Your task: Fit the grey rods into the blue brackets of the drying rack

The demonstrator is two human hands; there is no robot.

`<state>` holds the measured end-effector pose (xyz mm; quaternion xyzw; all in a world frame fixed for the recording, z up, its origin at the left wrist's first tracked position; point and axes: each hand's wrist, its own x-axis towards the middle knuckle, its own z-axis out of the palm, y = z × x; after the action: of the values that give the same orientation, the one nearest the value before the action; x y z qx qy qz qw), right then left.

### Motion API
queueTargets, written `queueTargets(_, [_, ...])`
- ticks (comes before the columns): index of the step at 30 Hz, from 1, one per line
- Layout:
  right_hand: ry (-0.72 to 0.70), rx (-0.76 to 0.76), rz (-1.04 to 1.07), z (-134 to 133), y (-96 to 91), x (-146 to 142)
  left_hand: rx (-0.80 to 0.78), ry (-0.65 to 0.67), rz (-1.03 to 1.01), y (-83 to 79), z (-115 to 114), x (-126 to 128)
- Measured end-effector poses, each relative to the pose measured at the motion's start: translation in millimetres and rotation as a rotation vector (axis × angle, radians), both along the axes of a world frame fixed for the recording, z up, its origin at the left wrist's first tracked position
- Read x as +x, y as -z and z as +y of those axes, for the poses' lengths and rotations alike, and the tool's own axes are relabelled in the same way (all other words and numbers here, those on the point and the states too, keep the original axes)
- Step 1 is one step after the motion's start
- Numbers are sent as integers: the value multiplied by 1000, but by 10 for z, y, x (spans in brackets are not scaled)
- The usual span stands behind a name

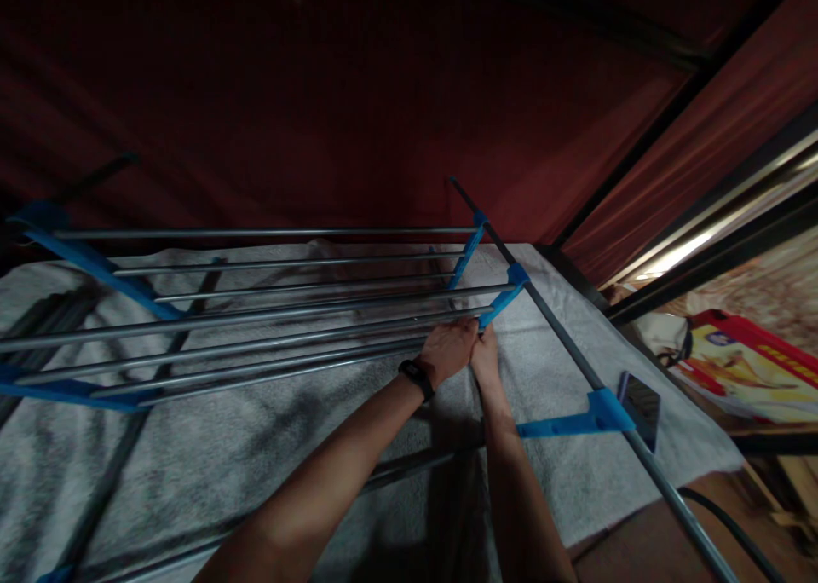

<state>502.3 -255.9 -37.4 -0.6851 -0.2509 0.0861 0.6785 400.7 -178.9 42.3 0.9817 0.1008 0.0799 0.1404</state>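
I had the left hand point(451, 349), below it a black wristband point(417, 380), and the right hand point(486, 360) together against a blue plastic bracket's point(502, 302) lower end, toward one o'clock; with fingers hidden, I couldn't tell their grip. Round grey metal tubes point(256, 314) ran toward nine, above rumpled grey cloth point(268, 434); a dark rectangular phone point(641, 408) lay toward four.

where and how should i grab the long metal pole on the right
Likely best on the bare stretch just beyond the blue bracket near the phone, coming from the right: the metal pole is slim and exposed there, while brackets and rods extend to its left.
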Motion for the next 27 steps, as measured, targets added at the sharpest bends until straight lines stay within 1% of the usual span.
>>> queueTargets(5, [32, -83, -13, -15, 26, 42, -22, -11, 28, -1, 8, 17])
queueTargets(8, [31, -120, -70, -13, 39, 68, -37, -34, 43, 3, 10, 24])
queueTargets(11, [24, -155, -126, -6, 48, 87, -41, -26, 50, -4, 13, 26])
queueTargets(16, [-4, -164, -157, -4, 81, 107, -37, -13, 68, -28, 28, 17])
queueTargets(20, [18, -172, -160, -27, 106, 103, -45, -19, 73, -46, 86, 8])
queueTargets(23, [21, -191, -170, -33, 105, 73, -78, 4, 81, -66, 157, 4])
queueTargets(27, [64, -197, -191, 15, 103, 27, -94, 11, 93, -70, 198, 9])
